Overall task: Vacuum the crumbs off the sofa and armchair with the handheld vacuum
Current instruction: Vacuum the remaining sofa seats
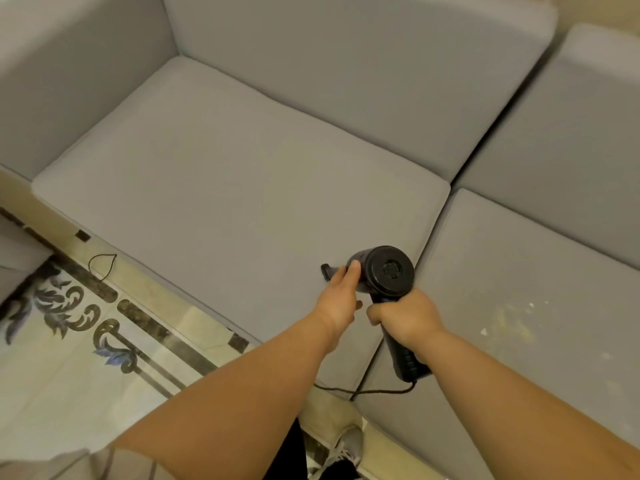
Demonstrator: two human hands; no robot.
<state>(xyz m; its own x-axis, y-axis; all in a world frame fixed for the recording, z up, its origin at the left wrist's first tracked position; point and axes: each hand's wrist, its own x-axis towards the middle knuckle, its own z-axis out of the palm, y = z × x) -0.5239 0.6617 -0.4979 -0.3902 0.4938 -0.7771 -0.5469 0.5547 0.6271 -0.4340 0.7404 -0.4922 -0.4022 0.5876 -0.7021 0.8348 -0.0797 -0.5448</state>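
A black handheld vacuum (389, 270) hovers over the front right corner of the grey sofa's left seat cushion (225, 174). Its nozzle (326, 270) points left, close to the fabric. My right hand (407, 318) grips the vacuum's handle from below. My left hand (341, 296) holds the barrel just behind the nozzle, thumb on top. Pale crumbs (509, 318) are scattered on the right seat cushion (519, 289), to the right of the vacuum.
The vacuum's thin black cord (377, 390) trails off the handle's end over the sofa's front edge. A patterned tile floor (69, 358) lies to the left, with a loop of cord (102, 266) on it. My shoe (346, 448) stands by the sofa's base.
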